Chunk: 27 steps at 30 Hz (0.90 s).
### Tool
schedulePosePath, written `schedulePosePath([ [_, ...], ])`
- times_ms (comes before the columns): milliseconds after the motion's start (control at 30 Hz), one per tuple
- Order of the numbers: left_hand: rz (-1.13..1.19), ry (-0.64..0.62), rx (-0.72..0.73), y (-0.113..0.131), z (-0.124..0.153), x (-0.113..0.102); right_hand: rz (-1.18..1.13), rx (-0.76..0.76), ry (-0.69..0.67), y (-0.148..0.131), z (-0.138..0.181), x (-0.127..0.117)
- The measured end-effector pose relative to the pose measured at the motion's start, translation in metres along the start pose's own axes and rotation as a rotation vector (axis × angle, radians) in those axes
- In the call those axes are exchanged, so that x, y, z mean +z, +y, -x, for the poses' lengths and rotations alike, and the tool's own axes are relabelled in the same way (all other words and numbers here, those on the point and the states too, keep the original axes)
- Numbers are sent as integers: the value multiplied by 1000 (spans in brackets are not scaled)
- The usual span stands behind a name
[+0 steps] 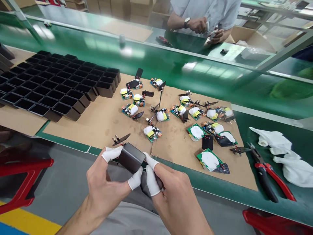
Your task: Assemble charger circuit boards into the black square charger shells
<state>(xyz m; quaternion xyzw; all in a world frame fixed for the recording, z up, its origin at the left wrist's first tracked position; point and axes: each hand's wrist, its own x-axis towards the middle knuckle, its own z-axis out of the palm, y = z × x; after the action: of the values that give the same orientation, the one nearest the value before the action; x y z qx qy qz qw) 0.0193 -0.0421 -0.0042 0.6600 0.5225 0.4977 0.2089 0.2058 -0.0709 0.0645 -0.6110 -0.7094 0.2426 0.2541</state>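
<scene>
My left hand, with white covers on its fingertips, grips a black plastic case just over the table's front edge. The case is tilted, its right end toward my other hand. My right hand, fingertips covered too, is closed at that end, its index finger by the case's edge. A sliver of green shows between its fingers; what they pinch is mostly hidden. Behind the case is a black plate with metal prongs. A circuit board with white filler and yellow tape lies beyond on the cardboard.
Rows of open black cases stand at left. Several circuit boards with black plates spread across the right. Red-and-black pliers and white cloth gloves lie far right. Across the partition, a person's hands work. Red stools flank me.
</scene>
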Motion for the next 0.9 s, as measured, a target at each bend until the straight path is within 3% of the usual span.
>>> schedulePosePath([
  [633,54,19,3,7,0,-4,-51,-6,5,2,6,4],
  [900,121,-14,-13,1,-2,-1,95,-27,47,2,11,-1],
])
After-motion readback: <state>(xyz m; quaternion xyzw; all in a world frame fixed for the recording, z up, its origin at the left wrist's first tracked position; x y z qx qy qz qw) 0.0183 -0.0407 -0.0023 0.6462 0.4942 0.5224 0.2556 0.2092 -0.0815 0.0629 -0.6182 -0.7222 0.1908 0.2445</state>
